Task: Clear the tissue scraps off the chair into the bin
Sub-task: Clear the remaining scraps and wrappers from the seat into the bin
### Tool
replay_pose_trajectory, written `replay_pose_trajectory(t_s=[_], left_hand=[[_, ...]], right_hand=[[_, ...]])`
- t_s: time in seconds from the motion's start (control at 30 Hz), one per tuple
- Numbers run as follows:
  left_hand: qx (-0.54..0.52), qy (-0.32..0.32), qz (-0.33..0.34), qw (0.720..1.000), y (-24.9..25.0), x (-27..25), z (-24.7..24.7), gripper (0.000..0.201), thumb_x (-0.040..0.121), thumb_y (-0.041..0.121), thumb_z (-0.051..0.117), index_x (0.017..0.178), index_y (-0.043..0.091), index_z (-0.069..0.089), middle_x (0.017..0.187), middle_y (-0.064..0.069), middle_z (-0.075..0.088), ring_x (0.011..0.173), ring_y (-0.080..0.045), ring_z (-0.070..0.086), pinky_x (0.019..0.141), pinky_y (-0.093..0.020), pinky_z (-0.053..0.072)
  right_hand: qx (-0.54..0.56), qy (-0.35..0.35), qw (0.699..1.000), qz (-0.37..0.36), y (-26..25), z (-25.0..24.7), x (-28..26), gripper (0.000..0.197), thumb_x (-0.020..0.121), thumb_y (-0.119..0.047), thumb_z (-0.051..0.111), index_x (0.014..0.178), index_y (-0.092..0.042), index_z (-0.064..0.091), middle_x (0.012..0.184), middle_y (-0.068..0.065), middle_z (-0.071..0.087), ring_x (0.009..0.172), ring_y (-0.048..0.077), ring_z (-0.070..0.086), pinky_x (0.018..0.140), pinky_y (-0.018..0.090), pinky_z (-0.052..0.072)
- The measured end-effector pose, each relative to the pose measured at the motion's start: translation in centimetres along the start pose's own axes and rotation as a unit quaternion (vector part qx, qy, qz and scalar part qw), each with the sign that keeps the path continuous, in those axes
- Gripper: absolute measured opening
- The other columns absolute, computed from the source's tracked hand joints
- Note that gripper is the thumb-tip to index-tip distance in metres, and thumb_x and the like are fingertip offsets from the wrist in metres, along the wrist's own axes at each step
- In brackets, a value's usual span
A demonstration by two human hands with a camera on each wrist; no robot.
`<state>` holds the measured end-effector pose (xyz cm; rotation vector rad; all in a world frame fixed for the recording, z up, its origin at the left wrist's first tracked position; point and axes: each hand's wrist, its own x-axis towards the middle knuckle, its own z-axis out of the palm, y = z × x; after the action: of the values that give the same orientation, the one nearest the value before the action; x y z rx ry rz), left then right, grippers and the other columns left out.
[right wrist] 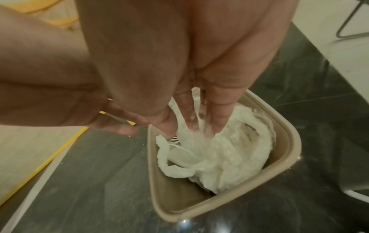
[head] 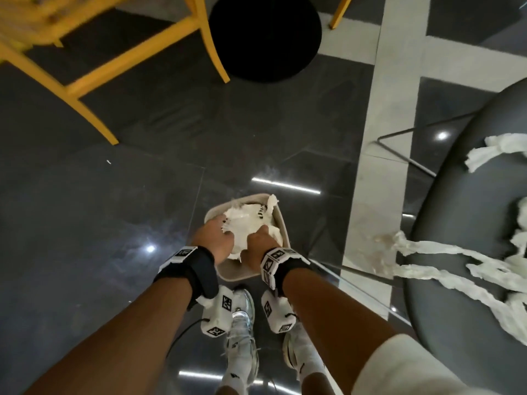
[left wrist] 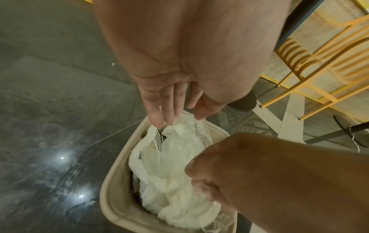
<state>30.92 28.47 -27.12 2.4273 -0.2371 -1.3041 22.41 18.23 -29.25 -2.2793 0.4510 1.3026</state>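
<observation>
A beige bin [head: 236,276] stands on the dark floor in front of my feet, stuffed with white tissue [head: 245,226]. Both hands are over its mouth. My left hand [head: 225,232] reaches in with straight fingers [left wrist: 159,110] whose tips touch the tissue [left wrist: 171,181]. My right hand [head: 258,242] pushes straight fingers [right wrist: 217,116] down into the tissue [right wrist: 229,157]; neither hand grips anything. To the right is a dark grey chair [head: 462,223] with several long tissue scraps [head: 445,252] on its seat, one hanging over the edge.
A yellow chair [head: 114,61] stands at the far left and a black round base [head: 265,35] lies beyond the bin. My white shoes [head: 242,337] are just behind the bin. The grey chair's metal leg [head: 399,149] juts over a pale floor stripe.
</observation>
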Motion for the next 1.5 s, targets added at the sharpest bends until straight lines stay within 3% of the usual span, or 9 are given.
replay_pose_trajectory(t_s=[0.2, 0.43, 0.53, 0.73, 0.83, 1.0, 1.2, 1.3, 1.5], left_hand=[[0.003, 0.013, -0.009, 1.0, -1.8, 0.1, 3.2, 0.05, 0.088, 0.01, 0.048, 0.137, 0.021, 0.053, 0.132, -0.008, 0.062, 0.119, -0.034, 0.058, 0.102, -0.041, 0.047], [0.017, 0.012, -0.024, 0.999, -1.4, -2.2, 0.5, 0.037, 0.089, 0.013, 0.05, 0.125, 0.016, 0.057, 0.122, -0.001, 0.065, 0.113, -0.028, 0.061, 0.094, -0.036, 0.05], [0.036, 0.024, -0.031, 0.999, 0.1, -3.3, -0.9, 0.021, 0.09, 0.009, 0.05, 0.11, 0.011, 0.056, 0.115, -0.008, 0.063, 0.103, -0.031, 0.059, 0.081, -0.033, 0.044], [0.067, 0.043, -0.006, 0.997, 1.4, -5.1, -1.7, 0.033, 0.089, 0.005, 0.054, 0.122, 0.005, 0.057, 0.121, -0.021, 0.063, 0.111, -0.04, 0.059, 0.089, -0.039, 0.045], [0.045, 0.025, 0.007, 0.999, 4.5, -8.1, -1.3, 0.034, 0.088, 0.006, 0.056, 0.122, 0.007, 0.058, 0.124, -0.014, 0.063, 0.115, -0.037, 0.058, 0.099, -0.04, 0.044], [0.073, -0.004, 0.133, 0.988, 13.7, -12.5, 3.1, 0.038, 0.083, 0.01, 0.066, 0.12, 0.015, 0.059, 0.119, -0.006, 0.066, 0.112, -0.028, 0.062, 0.102, -0.039, 0.045], [0.215, -0.056, 0.364, 0.905, 25.2, -16.4, 15.2, 0.079, 0.078, 0.03, 0.072, 0.146, 0.026, 0.032, 0.147, 0.003, 0.032, 0.13, -0.024, 0.04, 0.107, -0.043, 0.042], [0.327, -0.067, 0.36, 0.871, 28.3, -16.6, 20.4, 0.099, 0.073, 0.035, 0.072, 0.152, 0.032, 0.013, 0.153, 0.006, 0.014, 0.131, -0.028, 0.031, 0.103, -0.046, 0.044], [0.307, -0.102, 0.337, 0.884, 31.6, -16.5, 24.2, 0.029, 0.089, 0.011, 0.05, 0.114, 0.021, 0.06, 0.112, -0.002, 0.051, 0.107, -0.028, 0.055, 0.089, -0.037, 0.046]], right_hand=[[-0.073, 0.07, 0.995, -0.008, 2.8, 4.2, 1.2, 0.055, 0.095, -0.046, 0.04, 0.146, -0.023, 0.037, 0.141, 0.003, 0.055, 0.136, 0.031, 0.039, 0.113, 0.049, 0.021], [-0.123, 0.157, 0.979, -0.035, 1.1, 2.9, -2.8, 0.081, 0.095, -0.049, 0.046, 0.158, -0.029, -0.002, 0.167, 0.003, -0.005, 0.141, 0.041, 0.031, 0.116, 0.054, 0.023], [-0.1, 0.182, 0.978, -0.025, 0.1, 1.1, -4.5, 0.083, 0.092, -0.042, 0.054, 0.157, -0.02, 0.008, 0.166, 0.007, 0.007, 0.14, 0.037, 0.035, 0.113, 0.051, 0.03], [0.159, 0.173, 0.972, -0.001, 1.6, -1.6, -9.8, 0.046, 0.091, -0.033, 0.05, 0.134, -0.019, 0.047, 0.135, 0.01, 0.056, 0.122, 0.033, 0.055, 0.103, 0.046, 0.042], [0.299, 0.151, 0.942, 0.025, 5.6, -2.7, -15.1, 0.039, 0.091, -0.03, 0.051, 0.128, -0.019, 0.056, 0.123, 0.016, 0.066, 0.113, 0.037, 0.062, 0.099, 0.044, 0.051], [0.367, 0.257, 0.889, 0.096, 14.9, -3.1, -23.5, 0.027, 0.094, -0.026, 0.053, 0.115, -0.015, 0.066, 0.109, 0.014, 0.073, 0.104, 0.036, 0.066, 0.095, 0.039, 0.052], [0.415, 0.369, 0.813, 0.178, 28.9, -1.9, -29.4, 0.024, 0.093, -0.022, 0.054, 0.11, -0.017, 0.07, 0.103, 0.009, 0.075, 0.1, 0.028, 0.068, 0.09, 0.036, 0.053], [0.431, 0.393, 0.791, 0.184, 34.4, -0.8, -31.4, 0.024, 0.092, -0.024, 0.053, 0.109, -0.02, 0.069, 0.097, 0.002, 0.075, 0.094, 0.021, 0.069, 0.089, 0.034, 0.054], [0.329, 0.464, 0.798, 0.2, 42.2, -0.4, -34.6, 0.026, 0.093, -0.017, 0.051, 0.116, -0.021, 0.064, 0.113, 0.001, 0.064, 0.104, 0.021, 0.059, 0.093, 0.037, 0.051]])
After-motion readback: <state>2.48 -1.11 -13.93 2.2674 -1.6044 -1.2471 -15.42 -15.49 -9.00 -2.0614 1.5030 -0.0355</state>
